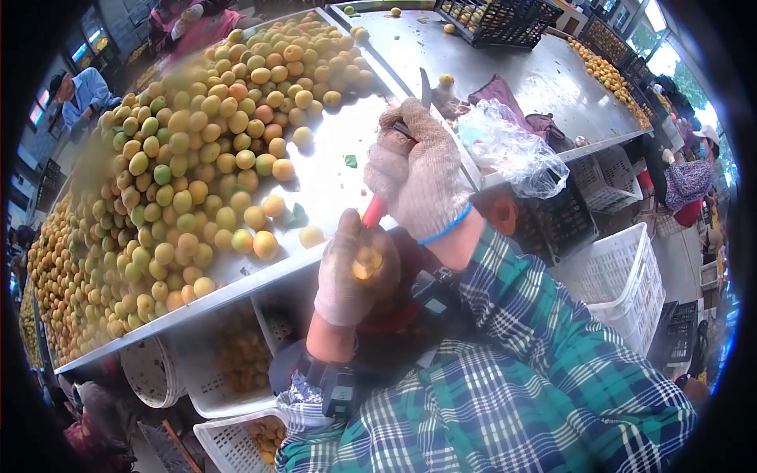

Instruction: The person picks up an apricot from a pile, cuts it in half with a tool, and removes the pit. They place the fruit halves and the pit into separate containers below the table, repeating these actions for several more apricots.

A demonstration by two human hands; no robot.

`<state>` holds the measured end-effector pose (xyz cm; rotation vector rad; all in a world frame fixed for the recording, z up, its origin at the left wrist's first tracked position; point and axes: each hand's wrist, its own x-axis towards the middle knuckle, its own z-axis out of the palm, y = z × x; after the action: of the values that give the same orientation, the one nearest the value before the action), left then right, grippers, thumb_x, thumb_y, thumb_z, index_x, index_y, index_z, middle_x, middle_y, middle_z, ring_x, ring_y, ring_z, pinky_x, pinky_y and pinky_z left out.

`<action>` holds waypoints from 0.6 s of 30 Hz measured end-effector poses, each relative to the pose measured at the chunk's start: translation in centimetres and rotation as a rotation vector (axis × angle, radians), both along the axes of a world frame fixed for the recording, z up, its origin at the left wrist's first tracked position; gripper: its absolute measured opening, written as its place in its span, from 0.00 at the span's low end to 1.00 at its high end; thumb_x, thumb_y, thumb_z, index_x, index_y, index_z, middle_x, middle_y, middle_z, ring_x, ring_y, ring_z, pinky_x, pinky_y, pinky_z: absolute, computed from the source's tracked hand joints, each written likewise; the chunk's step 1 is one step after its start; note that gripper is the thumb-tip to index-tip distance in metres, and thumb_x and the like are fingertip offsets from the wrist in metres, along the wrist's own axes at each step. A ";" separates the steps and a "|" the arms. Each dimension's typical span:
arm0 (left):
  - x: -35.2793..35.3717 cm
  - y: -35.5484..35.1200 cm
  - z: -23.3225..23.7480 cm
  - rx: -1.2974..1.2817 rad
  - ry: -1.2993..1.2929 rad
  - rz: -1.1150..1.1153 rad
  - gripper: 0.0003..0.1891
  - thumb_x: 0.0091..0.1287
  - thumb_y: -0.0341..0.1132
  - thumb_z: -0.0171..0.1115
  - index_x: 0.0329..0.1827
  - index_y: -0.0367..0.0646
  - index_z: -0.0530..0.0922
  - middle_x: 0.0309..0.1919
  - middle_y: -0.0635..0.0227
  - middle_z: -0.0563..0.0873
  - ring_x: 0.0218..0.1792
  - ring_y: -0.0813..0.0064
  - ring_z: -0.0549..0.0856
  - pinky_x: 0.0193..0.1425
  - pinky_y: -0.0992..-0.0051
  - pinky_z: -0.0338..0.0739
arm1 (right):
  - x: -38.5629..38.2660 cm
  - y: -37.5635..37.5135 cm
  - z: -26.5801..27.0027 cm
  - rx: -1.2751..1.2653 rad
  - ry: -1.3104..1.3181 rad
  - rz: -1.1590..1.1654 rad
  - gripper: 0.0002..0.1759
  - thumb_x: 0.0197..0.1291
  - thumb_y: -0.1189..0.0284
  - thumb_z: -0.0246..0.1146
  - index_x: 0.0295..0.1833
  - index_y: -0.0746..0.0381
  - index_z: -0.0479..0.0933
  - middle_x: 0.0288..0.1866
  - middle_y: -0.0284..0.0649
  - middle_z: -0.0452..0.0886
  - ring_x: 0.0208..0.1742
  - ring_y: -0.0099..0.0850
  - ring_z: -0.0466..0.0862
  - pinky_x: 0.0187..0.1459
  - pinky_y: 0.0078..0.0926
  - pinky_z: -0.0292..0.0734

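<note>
My right hand (422, 169), in a knitted glove with a blue band at the wrist, is closed around a tool whose red handle (374, 211) sticks out below the fist. A curved metal blade (426, 88) shows just beyond the knuckles; its link to the handle is hidden. Lower and to the left, my gloved left hand (347, 276) holds a yellow-orange fruit (367, 262) near the handle's end. A large heap of yellow, orange and greenish fruits (205, 142) lies on the metal table (229, 293) to the left.
A clear plastic bag (512, 150) and dark red cloth (505, 98) lie to the right. A black crate (501, 20) stands at the back. White crates (619, 276) are at the lower right and below the table. A person in light blue (83, 94) is at the left.
</note>
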<state>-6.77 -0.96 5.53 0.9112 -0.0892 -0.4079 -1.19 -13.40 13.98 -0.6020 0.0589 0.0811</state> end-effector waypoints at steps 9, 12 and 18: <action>1.1 0.7 -0.4 -0.210 0.162 -0.053 0.31 0.75 0.64 0.37 0.31 0.46 0.73 0.12 0.76 0.63 0.12 0.81 0.62 0.15 0.80 0.56 | 1.4 -1.6 -2.0 0.223 0.128 -0.136 0.13 0.69 0.62 0.53 0.33 0.57 0.69 0.17 0.23 0.61 0.13 0.22 0.57 0.19 0.22 0.57; 1.3 0.6 0.7 -0.168 0.300 0.091 0.30 0.75 0.63 0.38 0.36 0.45 0.76 0.14 0.76 0.64 0.13 0.81 0.62 0.15 0.80 0.56 | 0.1 -1.9 0.0 -0.197 0.009 -0.187 0.10 0.68 0.65 0.56 0.37 0.60 0.73 0.20 0.25 0.66 0.15 0.23 0.63 0.20 0.21 0.60; 2.8 0.9 -1.7 -0.001 0.232 0.258 0.31 0.73 0.64 0.43 0.42 0.42 0.77 0.20 0.72 0.72 0.19 0.79 0.69 0.22 0.78 0.63 | -2.7 1.4 -4.0 -1.531 -0.499 0.070 0.16 0.61 0.61 0.62 0.48 0.59 0.77 0.33 0.45 0.84 0.38 0.41 0.85 0.41 0.34 0.81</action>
<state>-4.01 -0.02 3.86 0.8563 0.2389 -0.2706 -3.91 -12.02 10.00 -2.1355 -0.4301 -0.0705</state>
